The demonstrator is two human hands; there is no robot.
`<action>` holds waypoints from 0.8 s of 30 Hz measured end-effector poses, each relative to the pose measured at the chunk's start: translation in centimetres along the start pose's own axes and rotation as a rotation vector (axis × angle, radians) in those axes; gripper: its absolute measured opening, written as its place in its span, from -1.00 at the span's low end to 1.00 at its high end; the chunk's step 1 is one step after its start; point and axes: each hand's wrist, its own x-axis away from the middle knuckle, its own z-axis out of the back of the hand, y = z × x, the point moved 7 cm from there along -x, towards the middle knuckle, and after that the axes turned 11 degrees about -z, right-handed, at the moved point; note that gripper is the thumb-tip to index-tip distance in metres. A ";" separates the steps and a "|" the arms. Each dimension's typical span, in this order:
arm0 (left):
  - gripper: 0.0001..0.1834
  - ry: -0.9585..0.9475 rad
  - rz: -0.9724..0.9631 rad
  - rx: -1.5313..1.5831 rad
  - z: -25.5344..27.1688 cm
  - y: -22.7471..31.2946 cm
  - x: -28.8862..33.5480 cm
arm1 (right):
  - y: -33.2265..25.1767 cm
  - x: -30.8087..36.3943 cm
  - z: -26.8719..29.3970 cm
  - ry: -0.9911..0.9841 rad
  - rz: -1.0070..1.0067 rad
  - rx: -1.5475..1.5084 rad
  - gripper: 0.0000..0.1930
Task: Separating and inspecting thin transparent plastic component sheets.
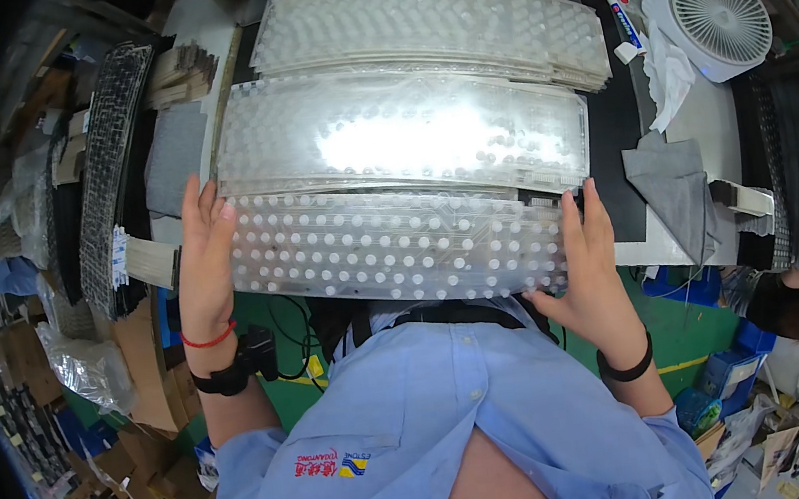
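Observation:
A clear plastic keyboard membrane sheet [390, 251], patterned with rows of pale round dots and fine lines, lies lengthwise in front of me at the bench's near edge. Its left end is held by my left hand [205, 265], with the thumb at the far corner and the fingers pointing up. My right hand [590, 275] grips the right end, thumb at the near corner and fingers extended along the side. Whether several sheets lie together there, I cannot tell. Just beyond is a shiny stack of similar sheets [305, 141], its middle washed out by glare.
More membrane stacks [420, 20] fill the far bench. On the right are a white fan [718, 21], markers [619, 14], crumpled tissue [670, 78] and a grey cloth [675, 193]. Dark keyboard-like panels [112, 176] stand at left, with cardboard boxes [137, 365] below.

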 end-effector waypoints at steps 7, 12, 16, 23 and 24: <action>-0.29 0.024 0.029 0.007 0.3 -0.6 1.4 | 1.8 0.6 3.0 -0.028 -0.067 -0.164 0.22; -0.28 -0.001 0.069 -0.031 2.6 -0.1 -2.5 | 3.7 -1.4 6.2 -0.144 -0.148 -0.552 0.10; -0.19 -0.054 0.188 -0.138 2.3 -0.3 -5.9 | 6.8 -7.5 6.4 -0.211 -0.447 -1.005 -0.14; -0.18 -0.006 0.226 -0.206 2.5 0.0 -7.9 | 3.9 -10.6 4.6 -0.418 -0.421 -1.145 -0.29; -0.23 -0.059 0.248 -0.219 2.9 -0.7 -8.3 | 3.3 -10.8 4.3 -0.460 -0.412 -1.198 -0.29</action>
